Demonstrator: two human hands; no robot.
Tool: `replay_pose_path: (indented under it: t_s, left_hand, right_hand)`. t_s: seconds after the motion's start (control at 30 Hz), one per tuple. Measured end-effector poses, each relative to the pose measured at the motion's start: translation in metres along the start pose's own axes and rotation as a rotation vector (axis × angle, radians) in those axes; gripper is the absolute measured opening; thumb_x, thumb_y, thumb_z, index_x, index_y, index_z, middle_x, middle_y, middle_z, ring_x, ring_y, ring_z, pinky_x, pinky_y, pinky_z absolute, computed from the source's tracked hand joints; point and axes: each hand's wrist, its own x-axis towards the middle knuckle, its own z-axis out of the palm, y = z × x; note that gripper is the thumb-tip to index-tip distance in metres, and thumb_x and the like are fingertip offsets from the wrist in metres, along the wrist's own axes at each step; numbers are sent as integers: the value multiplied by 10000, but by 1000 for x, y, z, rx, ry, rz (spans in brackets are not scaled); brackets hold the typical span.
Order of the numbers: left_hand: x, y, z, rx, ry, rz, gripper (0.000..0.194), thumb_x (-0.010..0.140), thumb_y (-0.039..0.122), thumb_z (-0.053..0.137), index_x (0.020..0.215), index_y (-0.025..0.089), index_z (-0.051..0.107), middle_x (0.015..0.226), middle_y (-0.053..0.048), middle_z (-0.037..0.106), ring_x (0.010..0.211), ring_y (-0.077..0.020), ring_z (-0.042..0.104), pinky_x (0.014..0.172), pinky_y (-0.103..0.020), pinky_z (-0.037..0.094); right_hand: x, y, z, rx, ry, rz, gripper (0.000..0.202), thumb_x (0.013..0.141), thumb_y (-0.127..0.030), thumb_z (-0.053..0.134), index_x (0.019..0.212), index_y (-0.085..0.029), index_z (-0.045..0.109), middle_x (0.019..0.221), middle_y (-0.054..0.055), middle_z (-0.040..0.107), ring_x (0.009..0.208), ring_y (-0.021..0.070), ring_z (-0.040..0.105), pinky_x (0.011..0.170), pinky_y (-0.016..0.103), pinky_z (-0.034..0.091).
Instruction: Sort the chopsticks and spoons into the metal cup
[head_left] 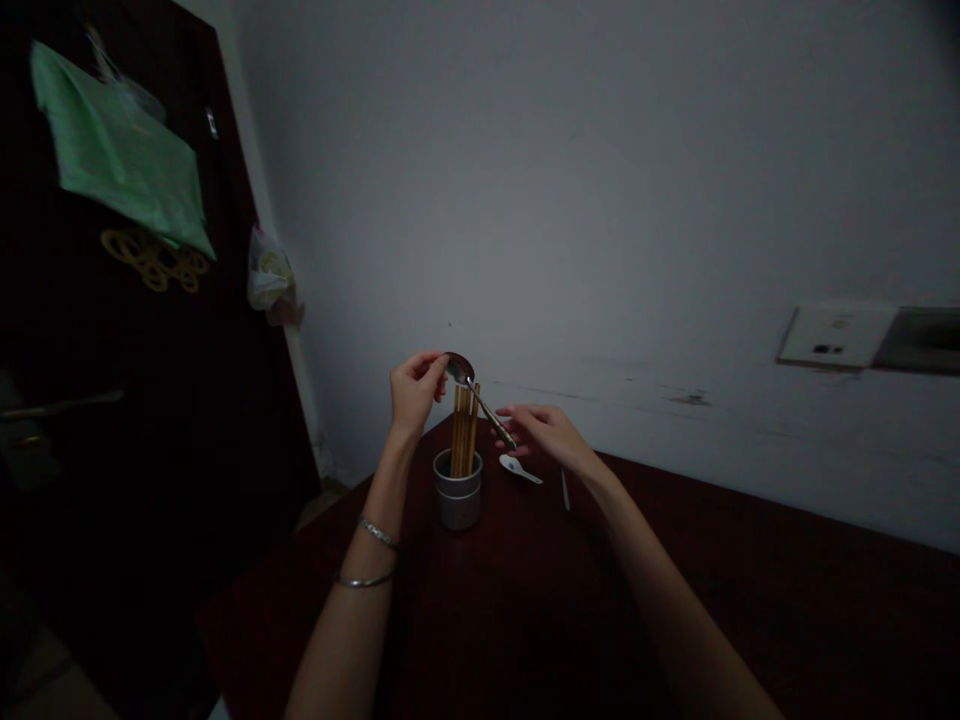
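Note:
A metal spoon [487,408] is held up by the rim of its bowl, pinched between the thumb and fingers of my left hand [417,392]. Its handle slants down to the right, toward my right hand [541,432], whose fingers are apart around the handle's end; I see no firm grip there. Just below the spoon, several wooden chopsticks [463,435] stand upright in a grey metal cup [459,500]. A white spoon [519,470] with a blue mark lies on the table beneath my right hand. A thin pale utensil [565,492], partly hidden by that hand, lies farther right.
The dark red table [510,600] meets a pale wall [570,200]. A wall socket [829,338] is on the right. At left, a dark door [172,400] carries a green cloth [120,150], and a plastic bag [268,272] hangs beside it.

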Motion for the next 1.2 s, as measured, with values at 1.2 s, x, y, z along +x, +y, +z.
replay_pose_path:
  t_s: [1.2]
  left_hand:
    - [-22,-112,-32,-110,-560,-744,433,642,324,721,1007,126,600,917,-103,661,769,-170,630,723,-281,482]
  right_hand:
    - [102,145,-70,-726,263,205,88,656,-127,592,642,-132,679,549,4,589,597,113,555,542,184,365]
